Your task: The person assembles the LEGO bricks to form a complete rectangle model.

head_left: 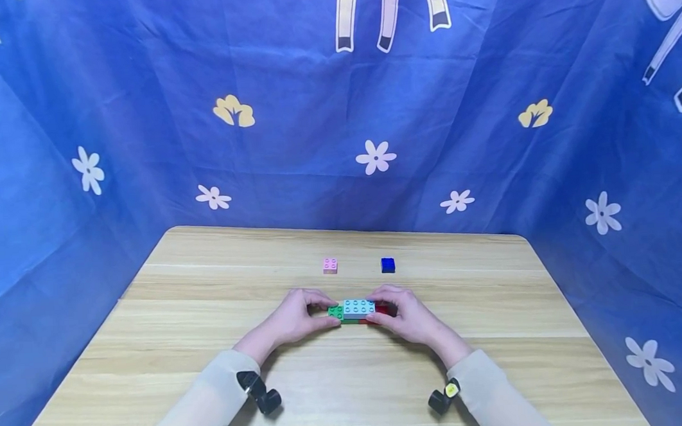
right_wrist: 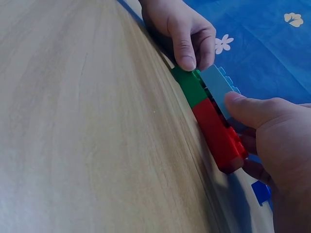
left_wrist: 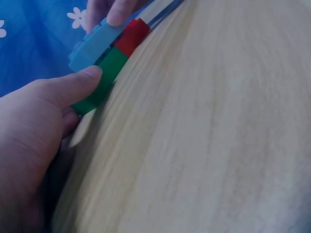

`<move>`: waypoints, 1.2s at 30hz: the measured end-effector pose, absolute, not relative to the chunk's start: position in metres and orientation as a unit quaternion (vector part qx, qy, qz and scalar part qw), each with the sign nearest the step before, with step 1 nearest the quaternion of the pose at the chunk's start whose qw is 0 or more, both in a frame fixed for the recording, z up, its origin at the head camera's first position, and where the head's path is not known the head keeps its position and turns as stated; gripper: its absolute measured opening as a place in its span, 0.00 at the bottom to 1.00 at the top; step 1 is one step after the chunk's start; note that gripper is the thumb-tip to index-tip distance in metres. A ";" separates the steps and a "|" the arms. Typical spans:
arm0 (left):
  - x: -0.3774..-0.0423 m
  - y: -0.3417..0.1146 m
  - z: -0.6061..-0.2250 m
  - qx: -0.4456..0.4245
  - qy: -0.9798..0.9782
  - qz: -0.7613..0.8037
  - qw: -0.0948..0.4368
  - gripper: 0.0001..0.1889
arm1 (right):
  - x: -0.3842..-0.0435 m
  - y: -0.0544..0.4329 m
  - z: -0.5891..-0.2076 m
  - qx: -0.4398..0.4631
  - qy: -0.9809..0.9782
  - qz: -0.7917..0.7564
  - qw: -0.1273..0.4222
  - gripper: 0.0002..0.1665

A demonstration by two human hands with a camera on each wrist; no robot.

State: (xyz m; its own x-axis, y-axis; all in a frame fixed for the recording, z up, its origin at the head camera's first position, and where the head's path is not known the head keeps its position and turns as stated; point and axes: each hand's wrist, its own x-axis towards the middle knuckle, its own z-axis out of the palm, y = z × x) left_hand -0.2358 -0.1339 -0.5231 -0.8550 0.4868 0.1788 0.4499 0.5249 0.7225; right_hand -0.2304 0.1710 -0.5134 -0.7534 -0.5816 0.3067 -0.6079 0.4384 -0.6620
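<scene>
A person sits or stands at a pale wood-grain tabletop (head_left: pixel 206 284), forearms reaching in from the lower left and lower right of the frame. Both hands meet a small row of toy building bricks just below the middle of the head view. The left hand (head_left: pixel 294 315) pinches the green brick (head_left: pixel 334 312) at the row's left end, thumb along its near side. The right hand (head_left: pixel 406 312) has thumb and fingers clamped on the light-blue brick (head_left: pixel 357 307) near its right end; the two hands are apart, with the bricks between them.

The light-blue brick, eight studs on top, lies across the green brick and the red brick (right_wrist: pixel 216 136), which stand end to end beneath it. From the right wrist, a dark gap shows along its underside, and the red brick juts out past it, studs bare.

Beyond the hands, near the centre of the head view, a pink four-stud brick (head_left: pixel 329 266) and a dark-blue brick (head_left: pixel 387 265) lie well apart from each other. Pale sleeves (head_left: pixel 495 388) cover the forearms, a black wrist device (head_left: pixel 259 392) on the left one. Blue cloth (head_left: pixel 292 170) printed with white flowers fills the upper frame and both sides.
</scene>
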 end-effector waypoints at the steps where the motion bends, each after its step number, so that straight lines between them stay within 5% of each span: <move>1: -0.236 -0.134 -0.523 0.270 0.874 0.404 0.022 0.21 | -0.231 0.171 -0.513 0.351 -0.849 0.395 0.016 0.21; 10: -0.230 -0.119 -0.502 0.282 0.872 0.400 0.023 0.29 | -0.230 0.171 -0.510 0.352 -0.849 0.394 0.013 0.19; 17: -0.232 -0.111 -0.503 0.293 0.857 0.424 0.020 0.18 | -0.231 0.171 -0.510 0.315 -0.861 0.399 -0.008 0.21; 36: -0.232 -0.109 -0.508 0.253 0.855 0.451 0.034 0.17 | -0.233 0.168 -0.515 0.269 -0.855 0.443 -0.024 0.19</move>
State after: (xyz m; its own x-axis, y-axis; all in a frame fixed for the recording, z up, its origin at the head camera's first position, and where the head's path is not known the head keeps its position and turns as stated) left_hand -0.2323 -0.1092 -0.5083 -0.8696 0.4637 0.1697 0.4018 0.4649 0.7889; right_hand -0.2328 0.1678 -0.5151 -0.8537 -0.4820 0.1971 -0.4388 0.4620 -0.7708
